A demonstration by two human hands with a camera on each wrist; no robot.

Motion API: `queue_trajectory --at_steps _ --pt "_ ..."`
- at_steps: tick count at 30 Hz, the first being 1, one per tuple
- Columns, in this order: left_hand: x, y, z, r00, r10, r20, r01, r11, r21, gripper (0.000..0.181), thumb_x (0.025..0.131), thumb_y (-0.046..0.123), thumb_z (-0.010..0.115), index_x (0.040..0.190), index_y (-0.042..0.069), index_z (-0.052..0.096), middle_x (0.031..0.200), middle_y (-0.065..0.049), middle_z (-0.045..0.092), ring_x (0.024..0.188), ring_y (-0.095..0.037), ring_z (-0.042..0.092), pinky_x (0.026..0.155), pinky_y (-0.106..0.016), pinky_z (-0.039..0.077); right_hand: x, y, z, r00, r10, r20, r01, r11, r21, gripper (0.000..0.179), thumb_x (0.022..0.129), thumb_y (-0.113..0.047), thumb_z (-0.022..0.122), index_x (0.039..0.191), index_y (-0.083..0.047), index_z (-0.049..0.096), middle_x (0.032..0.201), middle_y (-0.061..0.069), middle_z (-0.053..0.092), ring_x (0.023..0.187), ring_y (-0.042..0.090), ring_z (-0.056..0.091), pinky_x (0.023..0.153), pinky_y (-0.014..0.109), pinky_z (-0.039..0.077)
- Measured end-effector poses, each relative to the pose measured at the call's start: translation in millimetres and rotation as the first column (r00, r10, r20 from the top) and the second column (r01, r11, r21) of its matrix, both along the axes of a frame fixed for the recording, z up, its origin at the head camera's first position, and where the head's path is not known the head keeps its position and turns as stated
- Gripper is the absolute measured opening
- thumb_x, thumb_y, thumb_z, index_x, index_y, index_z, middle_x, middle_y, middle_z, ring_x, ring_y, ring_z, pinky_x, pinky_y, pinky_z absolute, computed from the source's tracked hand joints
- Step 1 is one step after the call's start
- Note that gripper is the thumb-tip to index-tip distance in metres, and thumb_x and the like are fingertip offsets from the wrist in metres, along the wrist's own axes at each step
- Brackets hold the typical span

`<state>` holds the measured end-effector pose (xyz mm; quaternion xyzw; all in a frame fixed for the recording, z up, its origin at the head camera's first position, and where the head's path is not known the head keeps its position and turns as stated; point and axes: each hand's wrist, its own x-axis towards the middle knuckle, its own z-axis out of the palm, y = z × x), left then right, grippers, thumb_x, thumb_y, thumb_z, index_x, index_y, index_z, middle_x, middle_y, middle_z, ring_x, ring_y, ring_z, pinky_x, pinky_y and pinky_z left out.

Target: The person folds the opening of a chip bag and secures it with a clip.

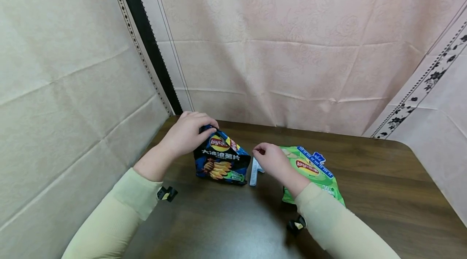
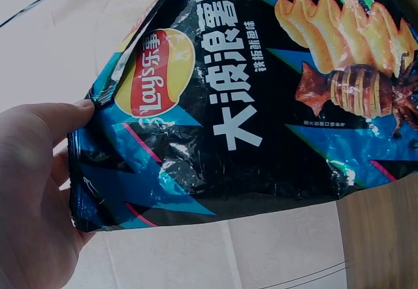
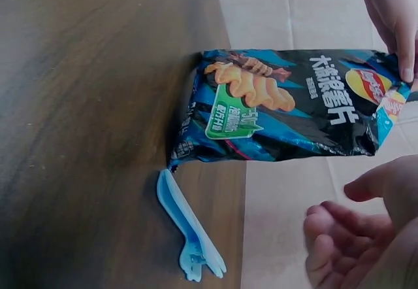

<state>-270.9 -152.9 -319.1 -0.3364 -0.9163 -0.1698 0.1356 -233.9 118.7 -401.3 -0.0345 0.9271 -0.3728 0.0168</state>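
Note:
My left hand [image 1: 187, 133] pinches the top corner of a black and blue Lay's chip bag [image 1: 222, 157], thumb on the printed front and fingers behind. The bag stands upright on the table, its other top corner folded down. In the right wrist view, a light-blue plastic bag clip [image 3: 185, 220] lies on the table beside the bag's lower corner. My right hand [image 1: 273, 161] hovers near the clip and the bag, fingers loosely curled with nothing between them. In the right wrist view the right hand [image 3: 359, 237] appears apart from both.
A green Lay's bag [image 1: 310, 170] lies on the wooden table [image 1: 379, 194] at the right, partly behind my right forearm. A darker blue clip [image 1: 315, 161] runs along its top edge. Pale cloth curtains [image 1: 292, 48] enclose the table's back and sides.

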Motion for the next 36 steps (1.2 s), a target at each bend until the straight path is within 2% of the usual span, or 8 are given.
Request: queue_trajectory --at_steps 6,9,14,20,25,36 --pt "0.1 0.8 1.1 1.000 0.001 0.005 -0.001 1.000 -0.005 0.016 0.099 0.030 0.062 0.110 0.022 0.072 0.113 0.004 0.068 0.113 -0.019 0.058 0.105 -0.047 0.031 -11.1 3 -4.0 0.987 0.003 0.160 -0.020 0.994 0.107 0.036 0.097 -0.030 0.064 0.125 -0.008 0.062 0.116 0.012 0.065 0.095 0.024 0.062 0.083 0.042 0.055" --pt "0.4 1.7 1.8 1.000 -0.004 0.010 0.004 1.000 -0.003 0.016 0.099 0.029 0.062 0.110 0.022 0.072 0.113 0.004 0.068 0.112 -0.019 0.058 0.104 -0.046 0.032 -16.5 4 -7.1 0.979 -0.007 0.205 -0.027 0.986 0.162 0.043 0.097 -0.030 0.063 0.131 -0.004 0.059 0.120 0.014 0.064 0.097 0.026 0.061 0.087 0.044 0.054" --pt "0.5 3.2 2.1 1.000 -0.009 0.016 0.009 1.000 -0.006 0.016 0.099 0.030 0.062 0.109 0.022 0.072 0.113 0.004 0.068 0.112 -0.019 0.058 0.103 -0.045 0.033 -21.6 6 -10.8 0.975 -0.020 0.222 -0.040 0.963 0.265 0.044 0.098 -0.028 0.062 0.132 0.000 0.058 0.115 0.015 0.065 0.088 0.025 0.060 0.086 0.043 0.053" --pt "0.5 3.1 1.5 1.000 -0.002 0.021 0.002 1.000 -0.014 0.016 0.099 0.030 0.062 0.110 0.023 0.072 0.114 0.005 0.068 0.113 -0.019 0.058 0.103 -0.045 0.033 -23.6 4 -15.7 0.972 -0.037 0.234 -0.049 0.935 0.351 0.031 0.097 -0.027 0.063 0.116 -0.002 0.065 0.090 0.008 0.063 0.076 0.024 0.058 0.071 0.038 0.050" --pt "1.2 2.7 0.7 1.000 0.003 0.026 -0.002 1.000 -0.016 0.017 0.100 0.030 0.062 0.111 0.023 0.072 0.115 0.004 0.068 0.113 -0.019 0.058 0.104 -0.045 0.033 -26.2 4 -23.1 0.963 -0.059 0.265 -0.055 0.913 0.404 0.026 0.096 -0.027 0.065 0.108 -0.004 0.068 0.082 0.007 0.060 0.073 0.023 0.057 0.065 0.034 0.047" --pt "1.8 3.3 0.4 1.000 0.002 0.024 -0.002 1.000 -0.013 0.016 0.099 0.030 0.062 0.110 0.023 0.072 0.115 0.005 0.068 0.113 -0.019 0.058 0.105 -0.046 0.032 -27.9 4 -31.0 0.952 -0.056 0.299 -0.076 0.908 0.413 0.027 0.096 -0.028 0.066 0.106 -0.003 0.068 0.080 0.008 0.059 0.071 0.023 0.057 0.065 0.033 0.047"
